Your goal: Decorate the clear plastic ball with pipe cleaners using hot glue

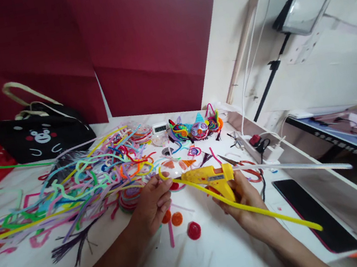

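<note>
My right hand (242, 200) is wrapped round the grip of a yellow hot glue gun (208, 176), whose nozzle points left. A long clear glue stick (301, 165) juts from its back. Between thumb and fingertips, my left hand (154, 200) pinches the bent end of a yellow pipe cleaner (247, 207). The rest of that pipe cleaner runs to the right, across in front of the glue gun and my right wrist. The nozzle tip is close to my left fingertips; whether it touches the pipe cleaner I cannot tell. Behind them lies a clear, rounded piece with orange patches (174, 166).
Loose pipe cleaners (79, 178) heap up on the left. Red and orange coils (194, 230) lie in front. Scissors (248, 168), a phone (317, 215) and a power strip (264, 148) are at right. Colourful decorated balls (199, 129) and a small clock (159, 128) stand behind.
</note>
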`<state>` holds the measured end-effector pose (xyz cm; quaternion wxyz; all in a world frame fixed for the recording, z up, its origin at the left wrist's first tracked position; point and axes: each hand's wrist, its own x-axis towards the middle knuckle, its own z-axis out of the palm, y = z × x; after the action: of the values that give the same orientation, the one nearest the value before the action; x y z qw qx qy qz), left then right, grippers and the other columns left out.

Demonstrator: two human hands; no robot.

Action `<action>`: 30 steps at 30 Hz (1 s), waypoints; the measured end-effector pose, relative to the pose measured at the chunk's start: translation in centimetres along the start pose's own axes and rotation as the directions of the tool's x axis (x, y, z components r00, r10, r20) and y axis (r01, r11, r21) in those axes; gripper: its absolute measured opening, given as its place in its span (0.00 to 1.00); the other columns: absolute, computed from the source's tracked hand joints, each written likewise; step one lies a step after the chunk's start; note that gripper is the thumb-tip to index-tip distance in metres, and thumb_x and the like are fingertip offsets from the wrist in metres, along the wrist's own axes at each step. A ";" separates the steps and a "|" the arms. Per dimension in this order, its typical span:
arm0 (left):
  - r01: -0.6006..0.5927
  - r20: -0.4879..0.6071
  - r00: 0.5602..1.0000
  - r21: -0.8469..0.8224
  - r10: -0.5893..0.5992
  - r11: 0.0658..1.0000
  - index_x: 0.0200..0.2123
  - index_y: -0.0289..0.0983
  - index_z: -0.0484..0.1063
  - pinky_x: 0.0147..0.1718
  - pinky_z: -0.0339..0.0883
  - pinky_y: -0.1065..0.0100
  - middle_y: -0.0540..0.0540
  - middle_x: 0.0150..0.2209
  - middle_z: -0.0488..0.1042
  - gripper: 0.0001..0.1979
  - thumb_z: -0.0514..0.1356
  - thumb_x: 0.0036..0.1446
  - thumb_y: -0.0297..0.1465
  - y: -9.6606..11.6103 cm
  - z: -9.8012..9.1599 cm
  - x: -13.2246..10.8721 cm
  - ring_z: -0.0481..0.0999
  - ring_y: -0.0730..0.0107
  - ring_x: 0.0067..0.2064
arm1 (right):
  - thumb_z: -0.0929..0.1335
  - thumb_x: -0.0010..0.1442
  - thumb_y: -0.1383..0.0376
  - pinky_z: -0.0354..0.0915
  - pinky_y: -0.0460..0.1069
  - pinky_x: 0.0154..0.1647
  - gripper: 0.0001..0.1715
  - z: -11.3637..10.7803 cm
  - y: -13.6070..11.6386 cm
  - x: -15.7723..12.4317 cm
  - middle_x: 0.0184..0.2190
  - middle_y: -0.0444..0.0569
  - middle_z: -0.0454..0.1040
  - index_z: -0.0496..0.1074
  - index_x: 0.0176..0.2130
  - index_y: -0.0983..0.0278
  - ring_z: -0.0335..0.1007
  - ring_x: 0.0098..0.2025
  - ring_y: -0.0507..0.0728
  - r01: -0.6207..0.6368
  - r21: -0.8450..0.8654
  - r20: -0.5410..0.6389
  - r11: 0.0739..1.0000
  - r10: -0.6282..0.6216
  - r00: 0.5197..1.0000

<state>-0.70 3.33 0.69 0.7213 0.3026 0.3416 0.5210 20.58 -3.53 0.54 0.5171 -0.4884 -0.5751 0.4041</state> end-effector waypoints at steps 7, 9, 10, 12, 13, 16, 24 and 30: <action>0.003 -0.014 1.000 -0.004 -0.003 1.000 0.37 0.35 0.68 0.09 0.46 0.84 0.61 0.20 0.59 0.22 0.73 0.39 0.29 0.0 0.1 0.1 0.48 0.90 0.14 | 0.74 0.54 0.61 0.61 0.44 0.26 0.20 0.0 -0.9 0.1 0.33 0.42 0.70 0.63 0.43 0.57 0.63 0.29 0.51 -0.001 0.025 0.018 1.000 0.001 1.000; 0.002 -0.009 1.000 -0.003 -0.002 1.000 0.37 0.35 0.68 0.09 0.46 0.84 0.61 0.21 0.59 0.23 0.74 0.39 0.29 0.0 0.0 0.1 0.49 0.90 0.14 | 0.74 0.55 0.61 0.60 0.43 0.25 0.19 0.1 -1.1 0.1 0.31 0.41 0.69 0.62 0.41 0.56 0.61 0.27 0.50 -0.010 0.035 0.023 0.999 0.010 1.000; 0.002 -0.006 1.000 -0.002 -0.002 1.000 0.37 0.35 0.68 0.09 0.46 0.84 0.61 0.21 0.59 0.23 0.74 0.39 0.29 0.0 0.0 0.1 0.49 0.90 0.14 | 0.74 0.55 0.60 0.59 0.43 0.24 0.19 0.1 -1.2 0.1 0.30 0.40 0.68 0.62 0.41 0.56 0.60 0.26 0.49 -0.014 0.041 0.025 0.999 0.013 1.000; 0.002 -0.002 1.000 0.003 -0.002 1.000 0.37 0.35 0.68 0.09 0.46 0.84 0.61 0.21 0.59 0.23 0.74 0.39 0.30 0.0 0.0 0.1 0.49 0.91 0.14 | 0.74 0.55 0.60 0.58 0.43 0.24 0.19 0.1 -1.2 0.1 0.30 0.39 0.67 0.62 0.40 0.56 0.59 0.26 0.49 -0.018 0.056 0.031 0.998 0.016 0.999; 0.003 -0.002 1.000 0.004 -0.003 1.000 0.37 0.35 0.68 0.09 0.46 0.84 0.62 0.21 0.59 0.23 0.74 0.39 0.30 0.0 0.0 0.1 0.49 0.91 0.14 | 0.74 0.55 0.60 0.58 0.43 0.24 0.19 0.1 -1.2 0.1 0.30 0.39 0.67 0.61 0.40 0.56 0.59 0.26 0.49 -0.019 0.063 0.034 0.998 0.016 0.999; 0.008 -0.003 1.000 0.005 -0.008 1.000 0.37 0.35 0.68 0.09 0.46 0.84 0.62 0.21 0.59 0.24 0.75 0.38 0.30 0.1 0.0 0.1 0.49 0.91 0.14 | 0.74 0.55 0.60 0.59 0.43 0.25 0.19 0.2 -1.1 0.0 0.31 0.39 0.68 0.62 0.41 0.57 0.60 0.26 0.48 -0.018 0.078 0.046 0.997 0.014 0.999; 0.010 -0.022 1.000 -0.002 -0.010 1.000 0.37 0.34 0.68 0.09 0.47 0.84 0.62 0.21 0.58 0.26 0.76 0.36 0.31 0.0 -0.1 0.2 0.49 0.91 0.14 | 0.71 0.59 0.60 0.60 0.44 0.27 0.17 0.1 -0.4 -0.1 0.36 0.42 0.69 0.61 0.45 0.56 0.62 0.32 0.51 0.014 0.060 0.057 0.998 -0.018 0.998; 0.008 -0.023 1.000 0.001 -0.008 1.000 0.37 0.34 0.68 0.09 0.47 0.84 0.62 0.21 0.59 0.26 0.76 0.36 0.32 -0.1 -0.2 0.2 0.49 0.92 0.14 | 0.69 0.62 0.61 0.62 0.46 0.32 0.15 -0.1 0.2 -0.1 0.39 0.43 0.67 0.61 0.46 0.55 0.64 0.37 0.53 0.057 0.026 0.084 0.998 -0.059 0.995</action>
<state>-0.75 3.49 0.48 0.7194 0.2955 0.3514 0.5212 20.70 -3.62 0.32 0.5096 -0.4476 -0.6057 0.4160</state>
